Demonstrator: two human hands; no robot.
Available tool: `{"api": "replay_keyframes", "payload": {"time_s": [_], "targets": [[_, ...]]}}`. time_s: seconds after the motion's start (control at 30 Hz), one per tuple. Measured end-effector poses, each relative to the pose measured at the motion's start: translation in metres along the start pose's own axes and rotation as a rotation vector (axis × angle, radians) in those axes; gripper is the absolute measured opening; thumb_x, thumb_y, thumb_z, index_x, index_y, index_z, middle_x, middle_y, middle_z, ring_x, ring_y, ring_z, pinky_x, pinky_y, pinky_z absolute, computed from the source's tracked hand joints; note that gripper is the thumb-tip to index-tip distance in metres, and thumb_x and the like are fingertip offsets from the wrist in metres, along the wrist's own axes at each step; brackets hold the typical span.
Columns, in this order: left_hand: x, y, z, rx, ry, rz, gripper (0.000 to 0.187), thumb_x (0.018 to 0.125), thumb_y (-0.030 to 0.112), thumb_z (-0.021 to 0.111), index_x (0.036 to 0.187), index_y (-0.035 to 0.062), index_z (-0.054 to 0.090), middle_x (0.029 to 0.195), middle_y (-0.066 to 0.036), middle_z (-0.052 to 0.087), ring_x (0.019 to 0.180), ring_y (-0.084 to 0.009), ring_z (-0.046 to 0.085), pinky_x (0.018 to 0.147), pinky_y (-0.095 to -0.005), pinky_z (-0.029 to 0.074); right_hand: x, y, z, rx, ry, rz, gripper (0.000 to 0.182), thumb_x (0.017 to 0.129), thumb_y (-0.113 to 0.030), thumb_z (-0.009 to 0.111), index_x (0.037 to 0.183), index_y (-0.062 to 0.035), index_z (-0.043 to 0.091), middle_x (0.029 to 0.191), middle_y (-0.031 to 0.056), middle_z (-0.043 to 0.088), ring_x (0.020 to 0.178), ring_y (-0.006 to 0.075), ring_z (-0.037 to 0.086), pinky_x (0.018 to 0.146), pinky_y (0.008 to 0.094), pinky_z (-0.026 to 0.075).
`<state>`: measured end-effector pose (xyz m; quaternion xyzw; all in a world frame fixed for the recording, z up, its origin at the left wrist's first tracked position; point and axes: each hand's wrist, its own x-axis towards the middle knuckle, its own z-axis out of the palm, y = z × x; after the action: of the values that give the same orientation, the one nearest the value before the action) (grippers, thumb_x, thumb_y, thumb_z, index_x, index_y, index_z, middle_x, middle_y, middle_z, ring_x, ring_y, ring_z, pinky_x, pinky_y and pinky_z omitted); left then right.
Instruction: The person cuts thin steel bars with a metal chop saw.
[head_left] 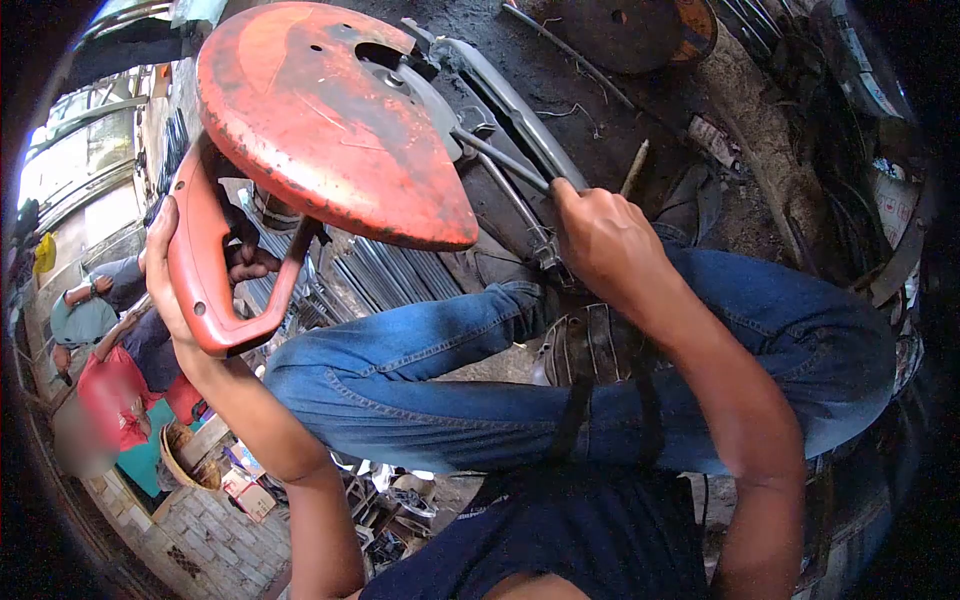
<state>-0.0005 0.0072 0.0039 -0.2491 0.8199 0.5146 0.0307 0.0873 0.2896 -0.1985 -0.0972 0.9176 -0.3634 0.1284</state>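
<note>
My left hand is closed round the red D-shaped handle of a cut-off saw, its fingertips showing inside the loop. The saw's scuffed red blade guard fills the upper left, with part of the grey blade showing at its right edge. My right hand is closed on the end of a thin grey metal rod. The rod's other end meets the saw beside the blade, where the guard partly hides it. Beside the rod runs a grey metal channel.
My bent legs in jeans lie below the saw. Long metal rods lie behind the handle. A round rusty disc and a paper packet are on the dirt floor. Two people sit at left, one in a red shirt.
</note>
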Motion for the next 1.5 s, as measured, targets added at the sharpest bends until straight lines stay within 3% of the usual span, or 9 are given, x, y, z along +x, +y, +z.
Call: {"api": "replay_keyframes", "payload": {"time_s": [0.57,0.67,0.77,0.83,1.0,1.13,1.23,1.3,1.5], "targets": [[-0.002,0.000,0.002,0.042,0.055,0.012,0.059,0.087,0.053,0.053,0.107,-0.0019,0.054,0.077,-0.013,0.060,0.054,-0.0237,0.063,0.047,-0.0336,0.056,-0.002,-0.002,-0.001,0.042,-0.061,0.027,0.012,0.084,-0.005,0.049,0.092,0.0007,0.054,0.075,0.0236,0.065,0.076,0.0402,0.067,0.068,0.0484,0.053],[0.000,-0.004,-0.005,0.030,0.031,0.020,0.059,0.086,0.053,0.053,0.109,-0.0014,0.054,0.077,-0.012,0.060,0.054,-0.0233,0.063,0.048,-0.0333,0.057,-0.003,0.003,0.005,0.129,-0.074,0.062,0.013,0.086,-0.008,0.049,0.094,0.0004,0.055,0.077,0.0259,0.064,0.078,0.0428,0.065,0.070,0.0495,0.052],[0.006,-0.002,-0.016,-0.106,-0.160,-0.156,0.056,0.086,0.051,0.053,0.114,0.0020,0.055,0.088,-0.013,0.061,0.067,-0.0275,0.063,0.059,-0.0416,0.057,0.006,0.002,0.004,0.316,-0.122,0.159,0.017,0.090,-0.014,0.051,0.098,0.0008,0.056,0.082,0.0291,0.063,0.080,0.0455,0.063,0.072,0.0512,0.050],[-0.003,0.002,0.000,-0.071,-0.052,-0.080,0.060,0.085,0.053,0.056,0.115,-0.0001,0.053,0.079,-0.011,0.060,0.055,-0.0229,0.063,0.047,-0.0332,0.057,0.009,0.000,0.004,0.434,-0.161,0.227,0.021,0.093,-0.018,0.053,0.100,0.0011,0.056,0.086,0.0307,0.062,0.082,0.0466,0.062,0.072,0.0523,0.048],[0.000,0.000,0.001,-0.102,-0.041,-0.060,0.060,0.085,0.052,0.057,0.115,0.0002,0.052,0.082,-0.012,0.059,0.054,-0.0226,0.061,0.045,-0.0336,0.056,0.009,0.009,0.025,0.663,0.003,0.299,0.030,0.094,-0.025,0.055,0.101,0.0035,0.061,0.096,0.0306,0.062,0.093,0.0445,0.061,0.077,0.0491,0.047],[0.001,0.000,0.003,-0.127,-0.046,-0.003,0.060,0.086,0.052,0.056,0.114,-0.0006,0.051,0.081,-0.013,0.059,0.054,-0.0222,0.060,0.045,-0.0338,0.055,0.012,0.015,0.030,0.691,-0.057,0.328,0.032,0.095,-0.026,0.055,0.103,0.0039,0.062,0.096,0.0291,0.062,0.093,0.0436,0.062,0.079,0.0468,0.047],[0.000,-0.001,0.000,-0.158,-0.082,-0.055,0.052,0.090,0.047,0.052,0.114,0.0008,0.054,0.081,-0.012,0.061,0.059,-0.0223,0.058,0.053,-0.0332,0.050,0.012,0.016,0.035,0.663,-0.062,0.335,0.033,0.095,-0.027,0.053,0.102,0.0047,0.062,0.093,0.0284,0.063,0.090,0.0428,0.063,0.077,0.0459,0.047],[-0.001,-0.001,0.003,-0.118,-0.109,-0.025,0.059,0.086,0.052,0.056,0.111,-0.0013,0.051,0.075,-0.011,0.056,0.051,-0.0211,0.057,0.042,-0.0339,0.051,0.013,0.015,0.032,0.735,-0.083,0.349,0.033,0.096,-0.026,0.052,0.101,0.0058,0.062,0.089,0.0283,0.063,0.086,0.0424,0.063,0.075,0.0450,0.047],[-0.005,-0.005,0.008,-0.166,-0.045,-0.001,0.057,0.087,0.050,0.057,0.111,-0.0012,0.052,0.072,-0.008,0.053,0.050,-0.0181,0.055,0.040,-0.0311,0.047,0.013,0.013,0.031,0.806,-0.048,0.351,0.034,0.096,-0.025,0.050,0.098,0.0068,0.062,0.079,0.0262,0.061,0.076,0.0365,0.064,0.070,0.0436,0.046]]}}
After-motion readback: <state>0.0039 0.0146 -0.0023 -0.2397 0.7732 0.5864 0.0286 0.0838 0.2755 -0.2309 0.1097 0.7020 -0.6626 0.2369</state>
